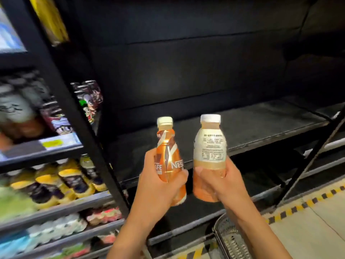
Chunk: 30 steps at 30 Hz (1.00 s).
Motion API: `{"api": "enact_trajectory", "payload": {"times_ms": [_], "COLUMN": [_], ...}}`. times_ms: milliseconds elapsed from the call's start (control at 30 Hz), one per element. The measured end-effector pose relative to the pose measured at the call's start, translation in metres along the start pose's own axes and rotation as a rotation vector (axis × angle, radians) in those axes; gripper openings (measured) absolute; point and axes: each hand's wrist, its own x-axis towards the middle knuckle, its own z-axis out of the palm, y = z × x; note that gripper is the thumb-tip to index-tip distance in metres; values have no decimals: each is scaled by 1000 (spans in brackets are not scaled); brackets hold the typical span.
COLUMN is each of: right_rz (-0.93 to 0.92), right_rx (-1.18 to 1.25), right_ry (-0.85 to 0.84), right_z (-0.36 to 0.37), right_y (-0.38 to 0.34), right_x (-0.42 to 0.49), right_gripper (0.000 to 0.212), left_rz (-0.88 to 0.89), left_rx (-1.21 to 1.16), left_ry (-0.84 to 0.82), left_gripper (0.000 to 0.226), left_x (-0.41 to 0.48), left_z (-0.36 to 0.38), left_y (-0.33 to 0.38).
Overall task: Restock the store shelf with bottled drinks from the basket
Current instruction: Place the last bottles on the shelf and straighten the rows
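My left hand (158,186) grips an orange coffee bottle (168,156) with a white cap, its brand label facing me. My right hand (225,186) grips a second bottle (209,146) of the same kind, turned so its white back label shows. Both bottles are upright, side by side, in front of a bare black shelf board (252,126) at about its height. The rim of a dark mesh basket (227,238) shows below my right forearm; its contents are hidden.
A black upright post (82,116) separates this bay from stocked shelves of bottles and cans (61,182) on the left. Another black shelf sits lower (196,212). A diagonal black frame bar (315,156) stands at right. Yellow-black floor tape (306,202) runs along the shelf base.
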Motion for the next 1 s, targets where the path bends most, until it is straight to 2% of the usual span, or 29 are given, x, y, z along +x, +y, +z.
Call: {"api": "enact_trajectory", "payload": {"times_ms": [133,467,700,1000], "right_rz": [-72,-138,-148,-153], "right_rx": [7,-16,-5,21], "right_ry": [-143,-376,-418,-429], "right_z": [71,251,351,445], "right_y": [-15,-25,-25,-32], "right_x": [-18,-105,-139,-112], "right_gripper": [37,40,39,30], "left_rz": [17,1,-17,-38], "left_rx": [48,136,194,170], "left_ry": [160,438,522,602], "left_gripper": [52,49,53,52], "left_x": [-28,-121,-150,-107], "left_z": [-71,-259,-355,-441], "left_y": [10,4,-8,-32]}}
